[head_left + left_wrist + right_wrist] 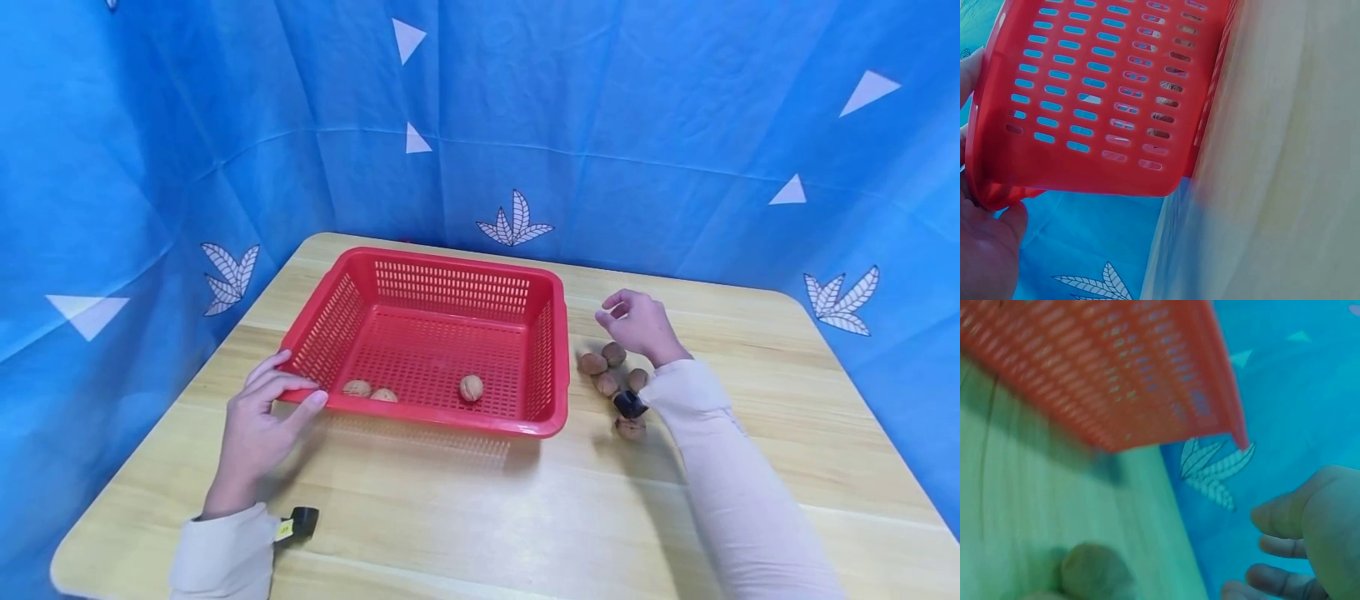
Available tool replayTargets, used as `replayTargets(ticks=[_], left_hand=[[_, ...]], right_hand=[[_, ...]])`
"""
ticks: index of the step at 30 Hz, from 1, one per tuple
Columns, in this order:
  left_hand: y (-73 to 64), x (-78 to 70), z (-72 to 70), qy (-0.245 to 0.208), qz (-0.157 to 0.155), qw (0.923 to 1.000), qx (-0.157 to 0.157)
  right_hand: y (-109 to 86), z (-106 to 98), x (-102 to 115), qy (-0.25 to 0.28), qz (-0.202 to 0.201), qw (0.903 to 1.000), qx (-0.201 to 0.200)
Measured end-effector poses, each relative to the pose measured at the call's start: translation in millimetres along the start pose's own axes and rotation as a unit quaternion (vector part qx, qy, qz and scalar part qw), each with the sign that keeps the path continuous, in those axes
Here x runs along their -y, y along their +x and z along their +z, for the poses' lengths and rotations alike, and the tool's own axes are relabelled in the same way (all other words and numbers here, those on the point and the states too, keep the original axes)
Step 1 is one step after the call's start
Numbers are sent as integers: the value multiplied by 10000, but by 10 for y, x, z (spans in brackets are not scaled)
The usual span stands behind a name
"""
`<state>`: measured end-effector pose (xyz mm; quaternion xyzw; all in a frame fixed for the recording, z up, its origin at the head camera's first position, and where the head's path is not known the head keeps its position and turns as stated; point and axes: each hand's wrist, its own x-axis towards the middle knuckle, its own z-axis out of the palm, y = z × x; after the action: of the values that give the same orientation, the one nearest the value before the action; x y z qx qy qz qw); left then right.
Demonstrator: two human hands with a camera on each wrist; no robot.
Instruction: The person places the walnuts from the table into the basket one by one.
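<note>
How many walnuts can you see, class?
8: three walnuts inside the red basket, five walnuts on the table right of it, near the right hand; more may be hidden.

The left hand (258, 425) grips the near left corner of a red basket (442, 423) on the wooden bench (450, 508), with three walnuts (471, 387) lying inside toward its near side. Right of the basket, the right hand (637, 323), fingers loosely bent, is just beyond a loose cluster of brown walnuts (592, 363); a blue curtain (645, 100) hangs behind.
</note>
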<state>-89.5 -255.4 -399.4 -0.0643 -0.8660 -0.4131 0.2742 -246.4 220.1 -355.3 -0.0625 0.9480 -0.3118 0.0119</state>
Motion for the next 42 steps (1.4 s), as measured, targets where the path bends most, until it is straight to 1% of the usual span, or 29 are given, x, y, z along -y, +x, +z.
replayTargets(ticks=[5,12,14,18,19,21,25,26,34,39,42], left_hand=[[7,0,1,44,-81,9999,57],[-5,5,0,85,-155,9998,83],[-11,6,-2,83,-135,9998,73],[-23,7,-5,69,-58,10000,40],[-24,9,-5,49,-35,10000,32],[-24,11,-3,16,-11,10000,23],[-14,14,2,-12,1,10000,39],[-12,14,3,-9,-3,10000,43],[-11,21,4,-29,37,10000,8],[-7,42,19,-23,92,10000,26],[-6,45,12,-2,122,9999,4]], right_hand=[[-2,50,-151,-92,146,9997,152],[-20,111,-290,-175,263,9990,306],[-32,133,-318,-120,340,9984,430],[-41,189,-388,-236,411,9970,612],[-44,202,-400,-133,478,9964,694],[-40,222,-431,-238,467,9963,688],[-38,239,-456,-206,547,9957,714],[-31,241,-462,-311,500,9960,668],[-26,250,-437,-309,284,9975,573],[-36,229,-454,-322,286,9980,467],[-28,221,-448,-185,327,9986,378]])
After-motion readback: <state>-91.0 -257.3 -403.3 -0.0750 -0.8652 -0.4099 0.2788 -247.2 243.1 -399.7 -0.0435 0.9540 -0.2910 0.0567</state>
